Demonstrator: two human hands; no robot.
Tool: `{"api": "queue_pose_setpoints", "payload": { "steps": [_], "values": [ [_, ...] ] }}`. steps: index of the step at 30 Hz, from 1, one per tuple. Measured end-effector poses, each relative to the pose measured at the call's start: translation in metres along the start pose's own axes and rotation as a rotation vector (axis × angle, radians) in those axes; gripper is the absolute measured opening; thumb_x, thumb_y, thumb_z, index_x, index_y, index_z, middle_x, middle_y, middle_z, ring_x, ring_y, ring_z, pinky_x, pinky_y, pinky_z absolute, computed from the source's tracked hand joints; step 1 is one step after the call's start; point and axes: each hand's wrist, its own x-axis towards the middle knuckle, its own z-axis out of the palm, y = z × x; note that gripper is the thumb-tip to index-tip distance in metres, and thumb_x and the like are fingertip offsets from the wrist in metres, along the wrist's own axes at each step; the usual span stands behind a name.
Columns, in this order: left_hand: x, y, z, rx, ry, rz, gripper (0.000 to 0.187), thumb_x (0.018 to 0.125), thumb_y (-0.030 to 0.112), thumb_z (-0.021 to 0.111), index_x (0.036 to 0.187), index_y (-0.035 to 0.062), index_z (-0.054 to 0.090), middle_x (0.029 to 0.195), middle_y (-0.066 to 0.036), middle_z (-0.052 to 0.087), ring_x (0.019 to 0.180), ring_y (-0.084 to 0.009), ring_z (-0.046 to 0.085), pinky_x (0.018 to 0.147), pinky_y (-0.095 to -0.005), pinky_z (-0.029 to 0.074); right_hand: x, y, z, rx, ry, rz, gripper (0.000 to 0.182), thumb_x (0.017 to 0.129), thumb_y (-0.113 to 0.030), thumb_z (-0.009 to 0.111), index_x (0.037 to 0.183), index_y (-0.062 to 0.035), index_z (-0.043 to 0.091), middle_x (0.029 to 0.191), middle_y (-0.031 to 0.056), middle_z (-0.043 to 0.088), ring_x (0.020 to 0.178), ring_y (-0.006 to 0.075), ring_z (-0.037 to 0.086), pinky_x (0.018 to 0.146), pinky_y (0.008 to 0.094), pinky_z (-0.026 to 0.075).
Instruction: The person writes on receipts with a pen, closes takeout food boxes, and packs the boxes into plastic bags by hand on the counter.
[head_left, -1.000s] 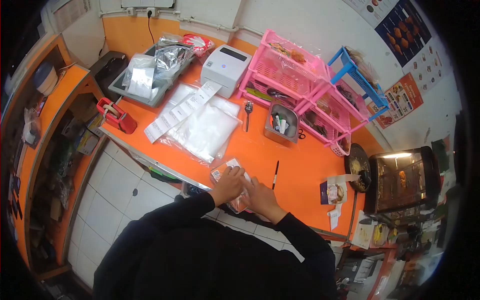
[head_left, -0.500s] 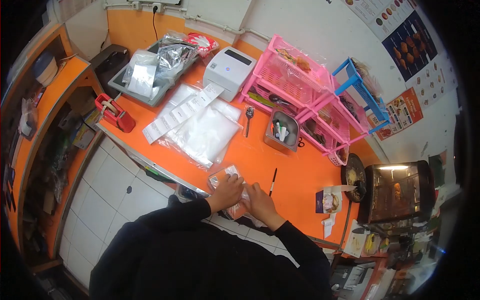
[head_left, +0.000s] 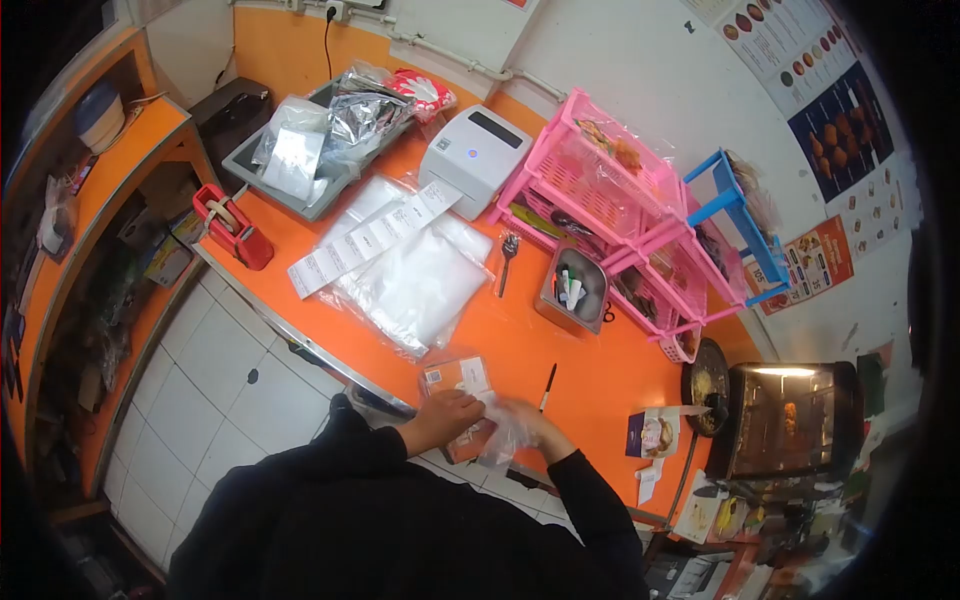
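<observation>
An orange box [head_left: 450, 378] with a white label and a small printed code lies at the table's front edge, in clear plastic. My left hand [head_left: 443, 418] is closed over the box's near part, fingers curled on the plastic. To its right, a loose, crumpled part of the clear plastic bag [head_left: 508, 432] stretches out from the box. My right hand [head_left: 541, 430] grips this loose plastic, which partly hides the fingertips. A black pen [head_left: 549, 386] lies just beyond my right hand.
Clear bags [head_left: 415, 290] and a printed label strip [head_left: 365, 245] lie before a white label printer [head_left: 475, 155]. A red tape dispenser [head_left: 235, 230], grey tray [head_left: 262, 180], spoon [head_left: 507, 262], metal marker container [head_left: 570, 300], pink racks [head_left: 600, 200] and small food box [head_left: 655, 432] stand around.
My right hand has moved away from my left, to the right, drawing the loose plastic out. More of the box and its label shows. The view has shifted slightly.
</observation>
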Motion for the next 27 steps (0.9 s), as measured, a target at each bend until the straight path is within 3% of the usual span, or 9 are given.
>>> {"api": "queue_pose_setpoints", "payload": {
  "steps": [3,5,8,11,17,20,24,25,27],
  "values": [
    [0.004,0.002,-0.003,-0.035,-0.011,-0.080,0.015,0.083,0.022,0.065,0.076,0.0112,0.058,0.070,-0.004,0.060,0.070,-0.0241,0.063,0.063,-0.0384,0.049,0.042,-0.022,-0.037,-0.671,0.393,-0.538,0.012,0.087,-0.016,0.062,0.086,-0.0042,0.066,0.079,0.0078,0.064,0.065,0.0184,0.060,0.060,0.0293,0.047],
    [0.010,0.003,-0.007,-0.025,-0.090,-0.138,0.016,0.084,0.024,0.065,0.076,0.0105,0.059,0.071,-0.005,0.063,0.069,-0.0261,0.064,0.063,-0.0403,0.049,0.070,-0.049,-0.042,-0.833,0.531,-0.502,0.014,0.086,-0.017,0.060,0.092,-0.0064,0.067,0.099,0.0164,0.065,0.094,0.0354,0.063,0.075,0.0402,0.050],
    [0.020,0.005,-0.013,-0.031,-0.161,-0.197,0.018,0.083,0.026,0.064,0.075,0.0098,0.060,0.069,-0.008,0.063,0.067,-0.0292,0.065,0.062,-0.0434,0.049,0.135,-0.031,-0.046,-0.831,0.695,-0.776,0.009,0.083,-0.012,0.064,0.088,-0.0051,0.067,0.089,0.0128,0.063,0.076,0.0304,0.063,0.068,0.0381,0.050],
    [0.022,0.002,-0.014,-0.074,-0.197,-0.244,0.019,0.083,0.026,0.063,0.074,0.0095,0.061,0.068,-0.009,0.063,0.066,-0.0322,0.064,0.062,-0.0462,0.049,0.135,-0.042,-0.030,-0.852,0.699,-0.667,0.012,0.083,-0.014,0.060,0.090,-0.0071,0.066,0.097,0.0122,0.061,0.092,0.0351,0.062,0.074,0.0435,0.050],
    [0.022,0.001,-0.022,-0.144,-0.212,-0.290,0.018,0.084,0.025,0.062,0.077,0.0088,0.060,0.070,-0.012,0.062,0.068,-0.0362,0.063,0.064,-0.0491,0.049,0.147,-0.031,-0.029,-1.098,0.753,-0.745,0.011,0.085,-0.009,0.055,0.094,-0.0053,0.060,0.090,0.0145,0.056,0.087,0.0370,0.060,0.071,0.0450,0.049],
    [0.021,0.001,-0.027,-0.188,-0.208,-0.285,0.015,0.085,0.024,0.062,0.082,0.0090,0.060,0.078,-0.012,0.063,0.076,-0.0344,0.064,0.066,-0.0479,0.049,0.122,-0.040,-0.018,-0.935,0.901,-0.835,0.011,0.086,-0.007,0.055,0.097,-0.0044,0.057,0.089,0.0152,0.056,0.086,0.0361,0.060,0.068,0.0424,0.049],
    [0.005,-0.001,-0.014,-0.158,-0.222,-0.174,0.015,0.082,0.021,0.064,0.092,0.0115,0.060,0.096,-0.009,0.063,0.089,-0.0288,0.063,0.079,-0.0447,0.048,0.063,-0.043,-0.002,-0.587,0.676,-0.744,0.007,0.086,-0.006,0.059,0.093,-0.0026,0.058,0.084,0.0161,0.059,0.078,0.0310,0.062,0.065,0.0370,0.049],
    [0.006,0.003,-0.017,-0.067,-0.149,-0.106,0.018,0.080,0.021,0.066,0.094,0.0114,0.061,0.097,-0.008,0.063,0.091,-0.0277,0.062,0.083,-0.0445,0.046,0.043,-0.038,0.010,-0.552,0.649,-0.708,0.008,0.086,-0.006,0.060,0.093,-0.0019,0.060,0.080,0.0156,0.062,0.072,0.0283,0.064,0.064,0.0337,0.050],
    [0.014,0.011,-0.028,0.119,-0.001,0.038,0.024,0.076,0.021,0.068,0.097,0.0114,0.061,0.100,-0.006,0.061,0.094,-0.0256,0.060,0.091,-0.0441,0.043,0.032,0.012,0.019,-0.458,0.504,-0.708,0.015,0.086,-0.007,0.063,0.100,-0.0030,0.061,0.086,0.0126,0.065,0.075,0.0227,0.064,0.067,0.0328,0.051]
  ]
}}
